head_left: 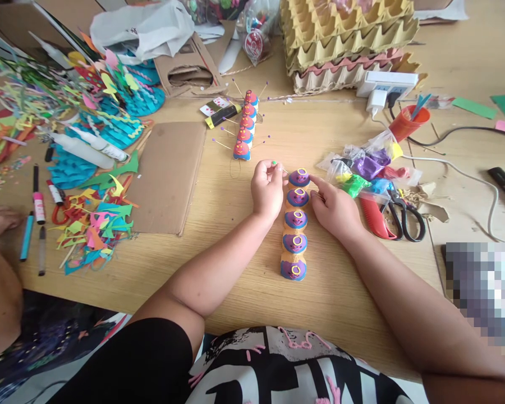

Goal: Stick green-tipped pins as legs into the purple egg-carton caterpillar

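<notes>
A row of several purple and blue painted bumps (295,219), each with a yellow ring and a drawn face, lies on the wooden table. At the left of its far end, my left hand (269,188) pinches a thin stick with a green tip (274,163). My right hand (335,207) is on the other side, its index finger stretched to the far bump's right edge and the other fingers curled, with nothing visible in them. Farther back stands a similar red and blue row (244,126) with purple-tipped sticks out of its sides.
Scissors (404,216), bagged coloured clay (368,168) and a red cup (409,122) are at the right. Cardboard (168,177), paper scraps (99,230) and markers (37,202) lie left. Egg trays (349,45) stand behind. Another person's arm (0,269) is at the far left.
</notes>
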Available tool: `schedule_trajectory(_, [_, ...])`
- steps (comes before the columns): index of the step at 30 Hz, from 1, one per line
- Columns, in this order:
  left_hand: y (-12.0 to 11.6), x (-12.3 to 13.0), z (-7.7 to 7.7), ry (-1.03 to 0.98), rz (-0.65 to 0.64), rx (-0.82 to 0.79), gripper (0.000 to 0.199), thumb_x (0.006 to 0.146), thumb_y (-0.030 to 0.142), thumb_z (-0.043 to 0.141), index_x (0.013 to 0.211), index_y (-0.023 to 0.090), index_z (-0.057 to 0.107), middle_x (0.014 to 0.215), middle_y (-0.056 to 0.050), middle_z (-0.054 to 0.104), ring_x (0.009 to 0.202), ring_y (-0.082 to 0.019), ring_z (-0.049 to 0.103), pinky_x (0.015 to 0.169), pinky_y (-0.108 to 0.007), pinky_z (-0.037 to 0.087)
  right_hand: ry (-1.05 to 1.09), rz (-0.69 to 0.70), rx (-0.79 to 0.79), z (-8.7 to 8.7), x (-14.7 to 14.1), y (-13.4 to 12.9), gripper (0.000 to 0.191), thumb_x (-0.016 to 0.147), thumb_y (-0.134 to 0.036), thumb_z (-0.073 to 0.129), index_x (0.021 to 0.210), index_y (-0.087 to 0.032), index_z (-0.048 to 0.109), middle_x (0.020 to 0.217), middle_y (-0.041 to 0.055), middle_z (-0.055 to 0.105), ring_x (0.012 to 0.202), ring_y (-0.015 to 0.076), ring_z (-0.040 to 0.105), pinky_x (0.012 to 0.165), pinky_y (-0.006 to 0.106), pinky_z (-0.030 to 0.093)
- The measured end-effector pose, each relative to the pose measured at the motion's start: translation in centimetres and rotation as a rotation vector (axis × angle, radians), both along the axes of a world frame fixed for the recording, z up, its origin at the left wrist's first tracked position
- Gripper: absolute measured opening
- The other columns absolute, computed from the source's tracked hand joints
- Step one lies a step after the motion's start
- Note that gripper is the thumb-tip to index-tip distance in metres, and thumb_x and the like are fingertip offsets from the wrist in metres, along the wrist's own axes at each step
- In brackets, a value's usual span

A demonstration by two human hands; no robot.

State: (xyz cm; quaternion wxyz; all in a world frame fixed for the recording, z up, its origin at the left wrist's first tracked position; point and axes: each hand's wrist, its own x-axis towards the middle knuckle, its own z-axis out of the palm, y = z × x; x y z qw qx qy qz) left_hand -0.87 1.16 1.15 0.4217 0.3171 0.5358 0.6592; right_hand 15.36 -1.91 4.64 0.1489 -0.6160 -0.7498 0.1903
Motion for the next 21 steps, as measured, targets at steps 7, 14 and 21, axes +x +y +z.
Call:
schedule_trajectory(7, [0.01, 0.04, 0.07, 0.003, -0.002, 0.007, 0.011, 0.1, 0.017, 0.065, 0.094, 0.021, 0.057, 0.087, 0.002, 0.067, 0.079, -0.01, 0.071, 0.067, -0.017, 0.057, 0.0, 0.001, 0.011, -0.07, 0.01, 0.02, 0.059, 0.099, -0.028, 0.049, 0.156, -0.023, 0.064, 0.098, 0.0094, 0.084, 0.083, 0.0257, 0.073, 0.069, 0.032, 0.047])
schedule_trajectory(14, [0.01, -0.08, -0.15, 0.05, -0.024, 0.017, 0.012, 0.1, 0.019, 0.066, 0.093, 0.022, 0.057, 0.084, 0.002, 0.068, 0.081, -0.011, 0.073, 0.067, -0.017, 0.057, 0.015, 0.014, 0.019, -0.14, 0.08, -0.02, 0.059, 0.099, -0.029, 0.049, 0.156, -0.022, 0.064, 0.102, 0.0104, 0.084, 0.085, 0.0262, 0.073, 0.068, 0.032, 0.047])
schedule_trajectory(21, [0.2, -0.18, -0.4, 0.085, -0.026, 0.022, 0.015, 0.098, 0.025, 0.072, 0.092, 0.022, 0.058, 0.087, 0.002, 0.068, 0.079, -0.01, 0.071, 0.066, -0.016, 0.057, -0.014, 0.014, 0.011, -0.01, 0.06, 0.0, 0.059, 0.1, -0.03, 0.049, 0.157, -0.024, 0.063, 0.097, 0.0097, 0.084, 0.082, 0.0261, 0.073, 0.066, 0.032, 0.045])
